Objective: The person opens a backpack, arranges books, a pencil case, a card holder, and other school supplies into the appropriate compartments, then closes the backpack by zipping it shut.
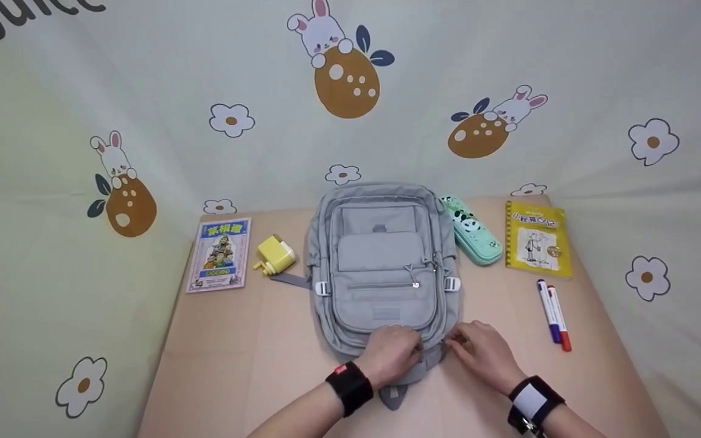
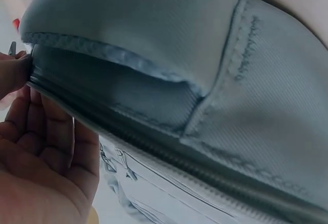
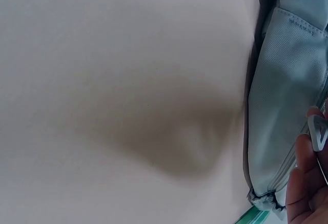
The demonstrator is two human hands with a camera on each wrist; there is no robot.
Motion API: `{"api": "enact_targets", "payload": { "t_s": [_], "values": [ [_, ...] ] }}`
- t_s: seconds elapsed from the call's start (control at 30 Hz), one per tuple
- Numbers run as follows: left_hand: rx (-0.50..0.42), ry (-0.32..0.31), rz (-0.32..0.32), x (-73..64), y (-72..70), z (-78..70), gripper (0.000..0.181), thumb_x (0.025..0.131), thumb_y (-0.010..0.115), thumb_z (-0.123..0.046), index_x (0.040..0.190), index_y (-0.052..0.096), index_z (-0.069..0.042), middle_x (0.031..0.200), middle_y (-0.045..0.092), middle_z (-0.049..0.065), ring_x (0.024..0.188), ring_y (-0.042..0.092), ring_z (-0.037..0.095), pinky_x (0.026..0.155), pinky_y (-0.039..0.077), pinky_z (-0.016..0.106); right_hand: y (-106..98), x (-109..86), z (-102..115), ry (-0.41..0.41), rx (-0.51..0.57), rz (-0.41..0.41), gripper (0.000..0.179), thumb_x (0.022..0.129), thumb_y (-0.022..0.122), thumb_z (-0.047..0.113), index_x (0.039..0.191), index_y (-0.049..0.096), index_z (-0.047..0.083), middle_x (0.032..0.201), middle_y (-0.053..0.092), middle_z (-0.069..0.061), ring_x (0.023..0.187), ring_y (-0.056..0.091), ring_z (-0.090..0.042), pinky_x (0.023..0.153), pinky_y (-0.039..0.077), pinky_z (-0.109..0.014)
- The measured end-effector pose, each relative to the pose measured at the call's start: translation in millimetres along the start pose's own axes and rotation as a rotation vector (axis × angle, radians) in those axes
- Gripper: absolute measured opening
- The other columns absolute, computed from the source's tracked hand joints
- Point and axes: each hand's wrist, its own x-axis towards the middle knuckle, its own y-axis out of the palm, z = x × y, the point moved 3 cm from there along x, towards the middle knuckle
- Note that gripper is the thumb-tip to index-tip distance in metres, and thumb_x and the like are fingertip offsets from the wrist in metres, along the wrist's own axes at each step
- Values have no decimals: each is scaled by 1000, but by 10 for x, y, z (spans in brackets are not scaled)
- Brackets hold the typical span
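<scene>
A grey backpack [image 1: 381, 252] lies front side up on the table, its top away from me. At its lower end, my left hand [image 1: 392, 353] pinches the fabric edge beside a zipper. The left wrist view shows the thumb and fingers of that hand [image 2: 41, 167] at the fabric edge, with the zipper teeth [image 2: 200, 180] running along the opening. My right hand [image 1: 481, 353] is at the lower right corner of the backpack. In the right wrist view its fingers hold a metal zipper pull [image 3: 319, 131]; part of this hand is out of frame.
Left of the backpack are a comic-style book [image 1: 218, 255] and a yellow-and-white gadget [image 1: 276, 254]. To its right lie a green panda pencil case [image 1: 475, 234], a yellow spiral notebook [image 1: 538, 240] and two markers [image 1: 552, 313]. A printed cloth [image 1: 423, 55] hangs behind the table.
</scene>
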Motion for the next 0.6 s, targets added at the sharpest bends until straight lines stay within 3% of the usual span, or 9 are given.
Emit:
{"api": "enact_targets", "payload": {
  "t_s": [0.13,0.4,0.6],
  "values": [
    [-37,-9,27,6,1,-3,4,91,72,-26,89,75,-24,78,65,-14,70,60,4,64,49,22,-23,12,-55,26,16,22,15,89,80,20,96,69,28,85,64,23,78,56,-2,70,47,-29],
    [-53,17,16,-7,1,-10,4,90,74,-25,87,73,-25,78,64,-14,69,58,3,59,47,20,-55,92,-345,224,52,1,10,93,76,17,99,70,21,89,67,10,83,59,-12,75,49,-37],
    [-76,10,27,10,-2,0,3,88,74,-23,87,74,-25,77,64,-14,68,58,3,59,47,20,-66,128,-406,256,82,19,8,94,74,17,100,70,18,90,67,5,84,60,-13,75,49,-37]
  ]
}}
